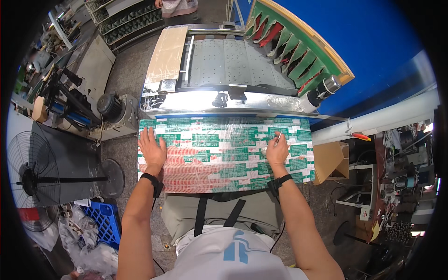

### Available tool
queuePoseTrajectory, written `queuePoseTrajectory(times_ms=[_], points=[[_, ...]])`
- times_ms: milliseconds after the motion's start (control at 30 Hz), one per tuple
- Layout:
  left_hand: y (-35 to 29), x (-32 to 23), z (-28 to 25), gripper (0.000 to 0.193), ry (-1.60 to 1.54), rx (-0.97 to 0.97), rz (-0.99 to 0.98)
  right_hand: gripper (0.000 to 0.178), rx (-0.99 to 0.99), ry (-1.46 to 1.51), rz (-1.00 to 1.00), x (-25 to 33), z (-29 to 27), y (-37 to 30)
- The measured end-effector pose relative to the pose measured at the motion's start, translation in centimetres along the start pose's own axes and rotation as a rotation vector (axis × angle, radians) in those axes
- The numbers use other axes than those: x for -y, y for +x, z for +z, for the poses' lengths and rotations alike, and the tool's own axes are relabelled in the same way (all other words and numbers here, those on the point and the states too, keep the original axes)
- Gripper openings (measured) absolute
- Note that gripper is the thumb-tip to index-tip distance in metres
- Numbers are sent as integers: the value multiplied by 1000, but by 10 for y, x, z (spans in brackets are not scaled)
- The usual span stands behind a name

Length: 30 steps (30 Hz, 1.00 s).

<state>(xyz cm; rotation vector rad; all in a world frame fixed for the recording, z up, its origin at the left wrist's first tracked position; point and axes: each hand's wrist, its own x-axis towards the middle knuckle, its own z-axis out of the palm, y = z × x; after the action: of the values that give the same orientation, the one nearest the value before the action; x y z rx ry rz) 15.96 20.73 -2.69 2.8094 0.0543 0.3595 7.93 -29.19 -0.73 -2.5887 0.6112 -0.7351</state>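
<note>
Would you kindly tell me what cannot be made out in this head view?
Head view:
- Thin object in the right hand: too small to identify, partly covered by fingers.
- Part of the green-and-white patterned surface beneath the left hand: hidden by that hand.
- Co-worker: upper body cut off by the top edge.

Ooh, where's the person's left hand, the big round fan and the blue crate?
Left hand (152, 152): head view, on its back.
Fan (30, 181): head view, on the dark hub.
Blue crate (103, 223): head view, on its lattice wall.
</note>
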Motion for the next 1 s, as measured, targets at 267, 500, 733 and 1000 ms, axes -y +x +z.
queuePoseTrajectory(times_ms=[267, 500, 733, 1000], points=[[0, -3, 0, 64, 5, 1, -6, 26, 68, 31, 73, -1, -4, 1], [1, -2, 1, 64, 15, 0, -5, 26, 58, 25, 58, -10, 4, -1], [0, -1, 1, 64, 13, -1, -1, 25, 58, 22, 66, -10, 5, -1], [0, -3, 0, 65, 22, 11, -14, 39, 99, 39, 97, -7, 0, 1]])
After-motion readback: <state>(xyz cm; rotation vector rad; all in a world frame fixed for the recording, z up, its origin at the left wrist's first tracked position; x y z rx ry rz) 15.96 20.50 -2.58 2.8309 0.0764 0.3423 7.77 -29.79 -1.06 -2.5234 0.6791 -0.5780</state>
